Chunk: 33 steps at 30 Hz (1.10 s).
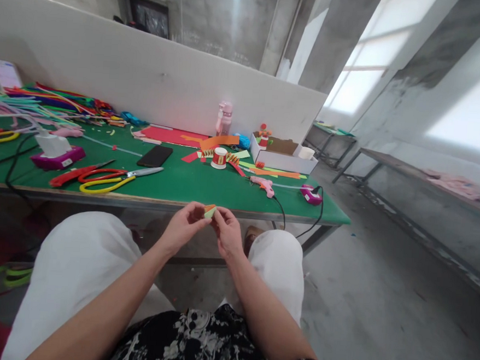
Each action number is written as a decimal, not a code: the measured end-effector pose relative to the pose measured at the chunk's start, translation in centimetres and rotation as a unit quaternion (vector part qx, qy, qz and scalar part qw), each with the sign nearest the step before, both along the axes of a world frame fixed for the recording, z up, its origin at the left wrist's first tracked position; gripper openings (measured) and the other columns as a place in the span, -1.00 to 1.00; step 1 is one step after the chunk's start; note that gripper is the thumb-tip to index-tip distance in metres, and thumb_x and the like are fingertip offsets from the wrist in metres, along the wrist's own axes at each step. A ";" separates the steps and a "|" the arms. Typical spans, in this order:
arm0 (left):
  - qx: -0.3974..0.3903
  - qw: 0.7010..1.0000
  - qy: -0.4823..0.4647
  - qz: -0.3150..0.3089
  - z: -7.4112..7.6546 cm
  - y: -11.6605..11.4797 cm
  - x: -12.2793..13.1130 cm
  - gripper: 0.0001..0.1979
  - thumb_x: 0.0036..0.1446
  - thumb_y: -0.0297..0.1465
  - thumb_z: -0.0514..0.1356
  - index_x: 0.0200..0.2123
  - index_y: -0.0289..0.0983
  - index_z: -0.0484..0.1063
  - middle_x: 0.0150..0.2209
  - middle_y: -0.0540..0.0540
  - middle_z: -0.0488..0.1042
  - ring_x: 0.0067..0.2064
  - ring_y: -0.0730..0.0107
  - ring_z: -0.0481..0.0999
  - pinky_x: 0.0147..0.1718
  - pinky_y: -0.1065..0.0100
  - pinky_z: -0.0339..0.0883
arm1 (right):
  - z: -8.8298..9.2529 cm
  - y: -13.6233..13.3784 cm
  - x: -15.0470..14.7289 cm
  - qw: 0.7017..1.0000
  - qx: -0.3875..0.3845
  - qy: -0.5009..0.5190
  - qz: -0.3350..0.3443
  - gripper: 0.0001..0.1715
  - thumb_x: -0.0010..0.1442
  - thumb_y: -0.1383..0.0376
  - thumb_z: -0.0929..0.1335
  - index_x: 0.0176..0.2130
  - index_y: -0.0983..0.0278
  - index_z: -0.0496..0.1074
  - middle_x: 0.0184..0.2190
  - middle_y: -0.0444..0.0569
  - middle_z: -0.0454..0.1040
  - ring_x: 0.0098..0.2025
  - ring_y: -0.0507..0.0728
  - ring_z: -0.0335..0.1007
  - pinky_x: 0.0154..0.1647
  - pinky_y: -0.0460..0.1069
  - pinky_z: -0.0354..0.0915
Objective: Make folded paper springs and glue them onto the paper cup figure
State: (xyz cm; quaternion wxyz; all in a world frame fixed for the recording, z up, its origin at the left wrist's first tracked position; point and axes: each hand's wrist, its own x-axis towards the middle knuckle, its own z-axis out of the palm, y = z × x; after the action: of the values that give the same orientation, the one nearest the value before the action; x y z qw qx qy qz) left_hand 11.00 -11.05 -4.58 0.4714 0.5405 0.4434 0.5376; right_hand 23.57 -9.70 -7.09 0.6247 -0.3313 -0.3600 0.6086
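Note:
Between my two hands, just off the front edge of the green table [190, 185], is a small folded paper piece [210, 211] in orange and light green. My left hand [182, 226] pinches its left side with thumb and fingers. On the other side, my right hand [228, 233] grips it with closed fingertips. Beyond my hands stands a red and white paper cup [219, 158], upside down, with folded paper strips [234, 159] sticking out at its sides. A pink glue gun [263, 185] lies to the right of the cup.
Scissors [117, 179], a red utility knife [78, 174] and a black phone [155, 156] lie to the left. Farther back are orange paper [222, 141], a pink bottle [224, 118] and a white box [282, 160]. Power cords hang near a purple socket [311, 194] at right.

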 end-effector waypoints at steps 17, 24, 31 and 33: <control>0.013 0.992 0.125 -0.020 0.8 0.2 -2.5 -0.69 -0.15 -0.15 0.34 -0.43 -0.27 0.51 -0.47 0.00 0.49 -0.47 0.45 0.35 -0.44 0.41 0.22 | 1.3 -0.5 1.0 0.992 0.017 -0.106 0.066 -0.73 -0.13 0.14 0.53 -0.42 0.25 0.57 -0.42 -0.10 0.59 -0.42 0.04 0.41 -0.31 -0.06 0.37; -0.072 0.994 -0.053 -0.060 0.0 0.3 -1.9 -0.68 -0.29 -0.21 0.43 -0.54 -0.29 0.47 -0.52 0.01 0.46 -0.49 0.49 0.35 -0.46 0.42 0.25 | 0.6 -0.5 0.9 0.995 -0.032 -0.047 0.083 -0.65 -0.24 0.10 0.58 -0.51 0.25 0.50 -0.51 -0.16 0.54 -0.49 -0.01 0.37 -0.40 -0.10 0.34; -0.061 0.997 -0.011 -0.050 0.0 0.6 -2.1 -0.68 -0.23 -0.19 0.42 -0.52 -0.29 0.48 -0.56 0.05 0.43 -0.54 0.55 0.31 -0.50 0.45 0.21 | 0.6 -0.5 0.7 0.993 -0.031 -0.074 0.084 -0.65 -0.17 0.10 0.56 -0.42 0.26 0.53 -0.44 -0.12 0.57 -0.46 0.01 0.42 -0.37 -0.07 0.38; -0.062 0.996 -0.038 -0.047 0.3 0.5 -2.1 -0.66 -0.17 -0.13 0.39 -0.49 -0.29 0.48 -0.54 0.03 0.44 -0.51 0.51 0.35 -0.49 0.44 0.25 | 0.6 -0.5 0.6 0.996 -0.030 -0.057 0.059 -0.64 -0.20 0.10 0.56 -0.42 0.26 0.52 -0.40 -0.11 0.58 -0.44 0.03 0.44 -0.33 -0.05 0.41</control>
State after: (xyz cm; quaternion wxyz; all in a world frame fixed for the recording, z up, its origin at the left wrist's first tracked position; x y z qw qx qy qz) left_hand 8.93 -10.53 -4.33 0.5458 0.5093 0.4316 0.5063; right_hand 24.14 -10.18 -6.49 0.5559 -0.3622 -0.3958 0.6349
